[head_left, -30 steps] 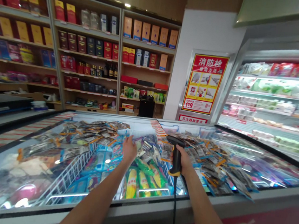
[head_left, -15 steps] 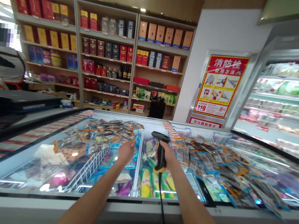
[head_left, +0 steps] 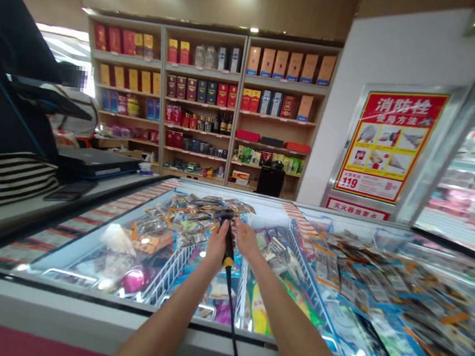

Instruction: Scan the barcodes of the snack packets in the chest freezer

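Note:
A black and yellow barcode scanner (head_left: pixel 229 247) stands upright between my hands, its cable trailing down toward me. My left hand (head_left: pixel 215 246) is closed on its handle from the left. My right hand (head_left: pixel 246 239) is against the scanner's right side with its fingers curled in; whether they still grip it is hard to see. Both hands are over the glass-topped freezer (head_left: pixel 100 251). Just beyond them, a heap of small snack packets (head_left: pixel 192 213) lies on the glass. A larger spread of snack packets (head_left: pixel 383 276) covers the right side.
Wire baskets (head_left: pixel 174 270) with bagged goods show through the glass. To the left are a dark screen (head_left: pixel 18 50), a striped pouch (head_left: pixel 10 178) and a closed laptop (head_left: pixel 96 161). A person (head_left: pixel 73 112) is behind them. Shelves of boxes (head_left: pixel 201 90) line the back wall.
The scanner has moved left from my right hand into my left hand's grasp, and my hands have come together. The view has turned left, bringing the screen and striped pouch in.

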### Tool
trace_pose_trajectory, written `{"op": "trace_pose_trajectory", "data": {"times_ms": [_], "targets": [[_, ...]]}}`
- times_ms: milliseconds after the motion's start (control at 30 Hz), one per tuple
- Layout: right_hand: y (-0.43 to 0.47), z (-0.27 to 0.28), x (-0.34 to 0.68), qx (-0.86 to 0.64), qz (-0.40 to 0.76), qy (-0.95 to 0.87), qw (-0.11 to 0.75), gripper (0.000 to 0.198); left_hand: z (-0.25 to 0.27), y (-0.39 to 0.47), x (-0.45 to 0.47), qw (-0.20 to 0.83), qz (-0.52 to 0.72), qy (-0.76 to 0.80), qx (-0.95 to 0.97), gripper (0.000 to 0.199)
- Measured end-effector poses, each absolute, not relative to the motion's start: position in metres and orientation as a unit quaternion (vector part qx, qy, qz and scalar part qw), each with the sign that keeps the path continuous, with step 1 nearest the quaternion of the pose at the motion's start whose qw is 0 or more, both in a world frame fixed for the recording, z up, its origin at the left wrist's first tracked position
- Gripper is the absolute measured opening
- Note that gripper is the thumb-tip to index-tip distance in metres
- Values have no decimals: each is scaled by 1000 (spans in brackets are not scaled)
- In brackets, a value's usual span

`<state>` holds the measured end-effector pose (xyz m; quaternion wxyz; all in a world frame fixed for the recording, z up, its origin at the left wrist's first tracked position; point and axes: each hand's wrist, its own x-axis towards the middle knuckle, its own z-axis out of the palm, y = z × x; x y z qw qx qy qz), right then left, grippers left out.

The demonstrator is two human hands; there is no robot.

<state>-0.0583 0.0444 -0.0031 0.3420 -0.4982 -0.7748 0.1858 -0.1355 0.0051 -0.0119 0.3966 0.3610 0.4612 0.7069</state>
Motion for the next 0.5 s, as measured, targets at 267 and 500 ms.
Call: {"op": "trace_pose_trajectory", "data": {"times_ms": [267, 500], "targets": [[55, 2, -141, -376, 1, -883, 282, 50, 12, -32, -245, 275, 818, 409, 296, 30], [79, 5, -287, -252, -65, -954, 147, 68, -9, -48, -290, 192, 864, 414, 214, 25]]}}
